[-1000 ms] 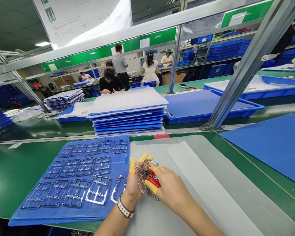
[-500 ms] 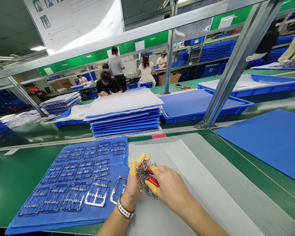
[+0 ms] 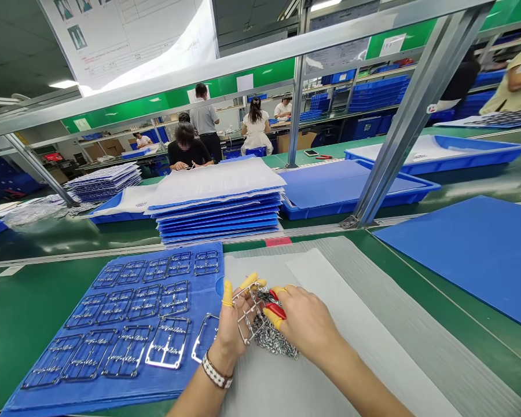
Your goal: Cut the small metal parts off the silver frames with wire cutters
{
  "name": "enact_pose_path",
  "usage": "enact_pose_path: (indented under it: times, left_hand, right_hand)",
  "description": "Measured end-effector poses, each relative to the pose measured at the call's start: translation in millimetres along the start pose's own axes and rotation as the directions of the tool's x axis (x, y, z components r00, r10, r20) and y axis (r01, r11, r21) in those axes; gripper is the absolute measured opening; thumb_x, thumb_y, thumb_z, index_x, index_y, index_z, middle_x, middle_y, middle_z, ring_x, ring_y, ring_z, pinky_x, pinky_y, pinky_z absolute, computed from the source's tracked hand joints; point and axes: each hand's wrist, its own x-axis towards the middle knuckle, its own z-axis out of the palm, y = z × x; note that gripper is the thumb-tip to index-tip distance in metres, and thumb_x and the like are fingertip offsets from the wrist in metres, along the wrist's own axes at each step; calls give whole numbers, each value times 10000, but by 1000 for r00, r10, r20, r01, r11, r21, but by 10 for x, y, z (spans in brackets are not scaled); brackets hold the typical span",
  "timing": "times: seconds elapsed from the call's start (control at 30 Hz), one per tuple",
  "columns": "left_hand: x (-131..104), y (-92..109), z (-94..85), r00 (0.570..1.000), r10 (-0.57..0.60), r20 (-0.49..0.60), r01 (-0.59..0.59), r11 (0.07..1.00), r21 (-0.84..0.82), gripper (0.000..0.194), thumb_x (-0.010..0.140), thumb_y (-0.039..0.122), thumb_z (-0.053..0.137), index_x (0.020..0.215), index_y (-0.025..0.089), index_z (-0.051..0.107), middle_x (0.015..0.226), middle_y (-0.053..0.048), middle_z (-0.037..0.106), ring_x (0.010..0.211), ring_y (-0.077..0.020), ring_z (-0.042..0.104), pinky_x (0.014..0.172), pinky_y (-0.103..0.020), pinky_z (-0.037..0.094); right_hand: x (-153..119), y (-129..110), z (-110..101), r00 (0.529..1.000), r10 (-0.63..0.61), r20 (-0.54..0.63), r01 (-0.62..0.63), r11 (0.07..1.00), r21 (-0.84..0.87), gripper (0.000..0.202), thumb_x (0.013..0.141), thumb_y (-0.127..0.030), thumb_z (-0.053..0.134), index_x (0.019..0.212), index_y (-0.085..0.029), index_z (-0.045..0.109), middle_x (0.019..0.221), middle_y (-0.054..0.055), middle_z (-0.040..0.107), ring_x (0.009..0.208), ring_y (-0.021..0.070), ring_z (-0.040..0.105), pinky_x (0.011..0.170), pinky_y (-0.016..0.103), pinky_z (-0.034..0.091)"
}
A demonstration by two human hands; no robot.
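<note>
My left hand, with yellow finger cots, is closed around the edge of a small silver metal frame with script-like pieces inside, tilted up in front of the palm. Red-handled pliers are gripped in my right hand, which also wears yellow cots; their jaws, near the frame, are hard to make out. Beneath and behind the frame lies a heap of small silver metal pieces. Several similar frames are laid in rows on a blue sheet to the left.
A pale foam sheet covers the bench under my hands. Behind it stand a metal post, stacked blue and white sheets and a blue tray. A blue board lies at right. Co-workers sit beyond.
My hands have drawn slightly apart. The right hand with the pliers has shifted right, and more of the frame and the silver heap now shows.
</note>
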Motion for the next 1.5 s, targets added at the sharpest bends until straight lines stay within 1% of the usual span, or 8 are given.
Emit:
enact_pose_path:
  times: [0.27,0.4,0.53,0.67,0.8,0.97,1.1,1.5]
  left_hand:
    - [-27,-32,-19,998,53,-29,-50,993,112,617,835,629,400,1204,177,598,1191,-115,630,1148,-273,536,1046,-426,323]
    - [-25,-58,-36,996,90,-23,-85,981,174,620,807,641,447,1201,189,605,1210,-114,618,1180,-281,509,1055,-434,307]
    - [0,-94,-78,990,135,-27,-126,965,230,629,814,635,440,1240,192,576,1267,-109,581,1210,-271,479,1051,-407,307]
    - [6,-104,-93,990,139,-21,-129,957,260,650,816,640,430,1260,183,559,1280,-115,570,1192,-272,491,1043,-407,314]
    - [-11,-59,-52,993,114,-34,-104,972,213,633,823,632,426,1227,172,586,1231,-115,605,1178,-262,505,1046,-392,317]
    - [3,37,-22,998,41,-52,-41,999,3,615,839,616,393,1159,143,623,1185,-135,623,1011,-244,602,957,-386,414]
    - [29,66,-32,998,39,-46,-43,993,-111,616,852,596,377,1142,113,624,1155,-150,627,939,-247,622,906,-394,453]
    - [-20,14,2,990,129,-62,-130,991,-16,608,864,591,361,1191,135,595,1194,-155,603,981,-255,598,907,-435,457]
  right_hand:
    - [29,-30,-51,997,-1,72,-1,999,36,217,832,-333,499,915,-199,647,839,75,664,767,220,617,632,310,398]
    - [42,-39,-88,998,4,55,-3,1000,-12,215,834,-330,499,905,-191,648,847,92,663,782,233,620,650,317,397]
    - [48,-35,-120,995,-16,94,19,999,-30,196,833,-322,489,860,-198,637,825,84,657,744,221,620,613,299,382]
    - [45,-27,-82,997,-21,77,24,999,-36,156,820,-292,512,852,-200,634,818,79,653,735,225,619,595,297,374]
    - [35,-47,-49,999,-14,44,16,999,-51,144,816,-257,527,878,-196,641,827,84,652,749,234,623,607,305,381]
    - [-44,-32,-74,997,13,74,-9,999,-53,172,820,-276,520,902,-190,644,854,92,664,806,242,617,647,319,387]
    - [-129,-14,-23,996,6,94,-4,1000,-19,194,825,-314,511,906,-196,642,895,92,666,838,239,607,680,326,379]
    - [-105,-63,32,994,-2,110,1,1000,12,168,817,-292,506,859,-186,629,890,91,649,848,252,592,682,340,356]
